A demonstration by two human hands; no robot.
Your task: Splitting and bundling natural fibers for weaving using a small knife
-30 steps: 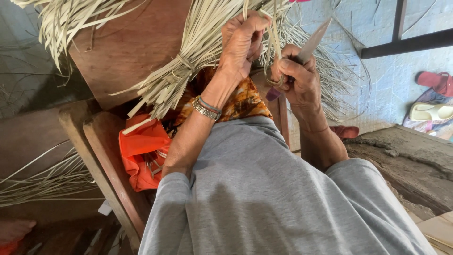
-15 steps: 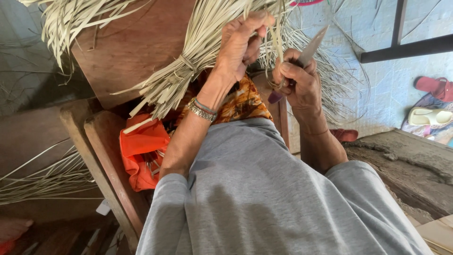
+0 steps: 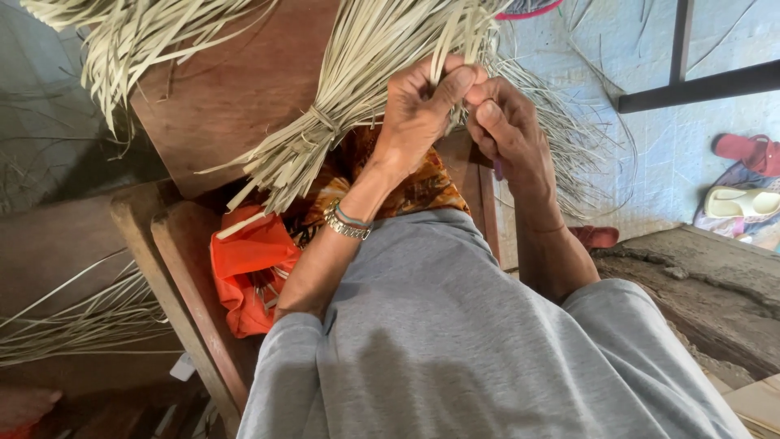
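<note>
My left hand (image 3: 418,110) pinches a pale dried leaf strip (image 3: 445,49) between thumb and fingers, just above a tied bundle of the same strips (image 3: 325,122) lying on a wooden board (image 3: 236,89). My right hand (image 3: 508,134) is pressed against the left, fingers curled over the same strip. A purple knife handle end (image 3: 497,169) pokes out under the right palm, and the blade is hidden. A beaded bracelet and metal watch band (image 3: 348,223) sit on my left wrist.
An orange cloth bag (image 3: 248,260) lies against a wooden bench rail (image 3: 175,284). More loose strips (image 3: 81,313) lie at the left, and fine fibres (image 3: 569,122) spread on the pale floor. Sandals (image 3: 743,199) and a dark metal bar (image 3: 699,81) are at the right.
The right hand moved left and met the left hand. The knife blade, which pointed up before, has dropped out of sight. The left hand lowered slightly with the strip.
</note>
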